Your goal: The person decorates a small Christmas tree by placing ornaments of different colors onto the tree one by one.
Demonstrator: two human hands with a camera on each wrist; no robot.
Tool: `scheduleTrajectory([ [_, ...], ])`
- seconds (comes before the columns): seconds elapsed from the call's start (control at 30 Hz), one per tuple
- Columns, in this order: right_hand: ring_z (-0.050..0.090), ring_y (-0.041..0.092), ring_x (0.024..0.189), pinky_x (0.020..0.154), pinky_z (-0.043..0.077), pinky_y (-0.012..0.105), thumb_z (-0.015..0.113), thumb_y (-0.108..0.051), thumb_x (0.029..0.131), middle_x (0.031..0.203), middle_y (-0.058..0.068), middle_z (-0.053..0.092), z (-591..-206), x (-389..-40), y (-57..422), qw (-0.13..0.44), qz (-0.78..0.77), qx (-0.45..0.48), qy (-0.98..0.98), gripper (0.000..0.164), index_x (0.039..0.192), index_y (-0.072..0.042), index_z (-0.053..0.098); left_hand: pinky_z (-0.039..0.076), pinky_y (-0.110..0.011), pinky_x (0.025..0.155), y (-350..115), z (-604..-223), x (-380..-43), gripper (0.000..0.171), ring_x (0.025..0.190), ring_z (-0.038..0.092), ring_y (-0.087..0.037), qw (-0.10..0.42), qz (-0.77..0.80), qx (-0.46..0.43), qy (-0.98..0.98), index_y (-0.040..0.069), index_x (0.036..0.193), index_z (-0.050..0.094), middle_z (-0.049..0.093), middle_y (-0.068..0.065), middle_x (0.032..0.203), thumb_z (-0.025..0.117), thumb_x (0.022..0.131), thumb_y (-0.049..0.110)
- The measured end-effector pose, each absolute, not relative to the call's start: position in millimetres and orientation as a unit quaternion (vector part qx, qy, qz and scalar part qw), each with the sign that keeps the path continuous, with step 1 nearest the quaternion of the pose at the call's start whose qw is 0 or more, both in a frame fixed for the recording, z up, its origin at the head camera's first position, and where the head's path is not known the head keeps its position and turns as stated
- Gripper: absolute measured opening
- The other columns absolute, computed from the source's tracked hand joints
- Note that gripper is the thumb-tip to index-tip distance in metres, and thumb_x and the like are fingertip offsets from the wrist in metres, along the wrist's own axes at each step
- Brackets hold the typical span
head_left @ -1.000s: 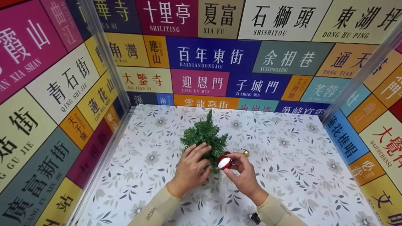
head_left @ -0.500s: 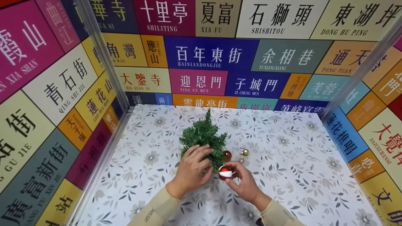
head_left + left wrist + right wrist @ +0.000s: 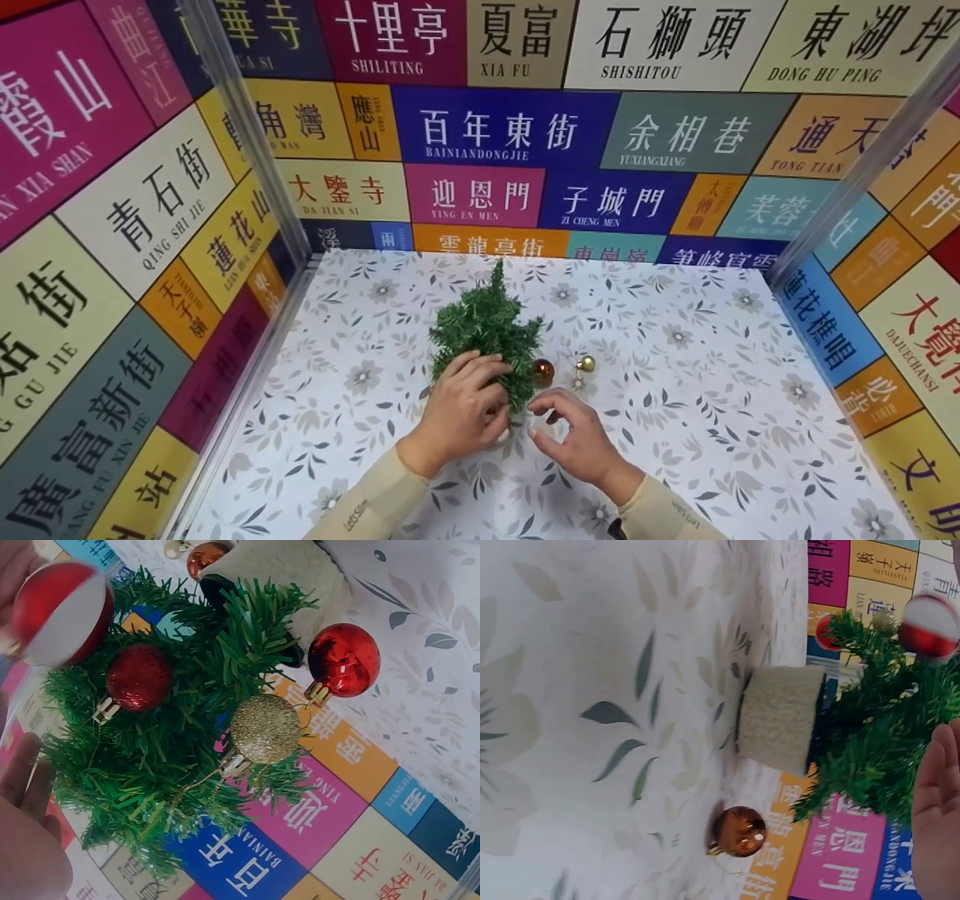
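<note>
My left hand (image 3: 461, 401) is at the front of a small green Christmas tree (image 3: 487, 311), fingers bent and thumb close to the index finger. A red and white ball ornament (image 3: 62, 615) hangs beside this hand, its gold cap turned to the fingers; in the head view the hand hides it. Right of the trunk is my right hand (image 3: 581, 439), thumb and fingers apart, nothing between them. A glittery red ball (image 3: 139, 677), a glittery gold ball (image 3: 265, 729) and a shiny red ball (image 3: 345, 660) hang on the branches. The tree stands in a beige fuzzy pot (image 3: 780, 716).
An amber-brown ball (image 3: 543, 371) lies on the table close to the tree's right side. Farther right lies a small gold ball (image 3: 585, 364). The tabletop (image 3: 697, 420) has a leaf and flower print. Sign-covered panels (image 3: 510, 127) enclose the back and sides.
The red and white ball left my right hand's fingers and moved left, out of sight behind my left hand in the head view. My right hand dropped slightly and its fingers opened.
</note>
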State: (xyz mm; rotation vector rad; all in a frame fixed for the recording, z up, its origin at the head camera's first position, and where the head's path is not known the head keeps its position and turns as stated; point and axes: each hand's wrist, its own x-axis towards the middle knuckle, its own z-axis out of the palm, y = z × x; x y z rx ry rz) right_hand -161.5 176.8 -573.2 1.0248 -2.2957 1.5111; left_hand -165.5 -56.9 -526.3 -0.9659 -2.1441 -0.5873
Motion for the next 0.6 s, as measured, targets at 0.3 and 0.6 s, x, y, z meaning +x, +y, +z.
scheduleTrajectory([
  [0.3, 0.059, 0.009, 0.099, 0.079, 0.051, 0.03, 0.079, -0.013, 0.086, 0.112, -0.013, 0.062, -575.5, -163.1, 164.4, 0.17, 0.461, 0.363, -0.792, 0.028, 0.111, -0.018, 0.07, 0.038, -0.05, 0.107, -57.1, -530.7, -165.5, 0.016, 0.12, 0.058, -0.027, 0.349, -0.227, -0.37, -0.83, 0.017, 0.067, 0.062, 0.068, -0.007, 0.117, 0.066, 0.082, 0.019],
  [0.6, 0.058, 0.009, 0.095, 0.081, 0.047, 0.023, 0.079, -0.011, 0.085, 0.104, -0.015, 0.062, -575.3, -165.1, 154.6, 0.192, 0.457, 0.367, -0.787, 0.029, 0.107, -0.027, 0.069, 0.037, -0.05, 0.108, -57.1, -532.1, -165.3, 0.012, 0.119, 0.059, -0.028, 0.347, -0.22, -0.366, -0.835, 0.017, 0.068, 0.065, 0.068, -0.006, 0.117, 0.07, 0.079, 0.021],
])
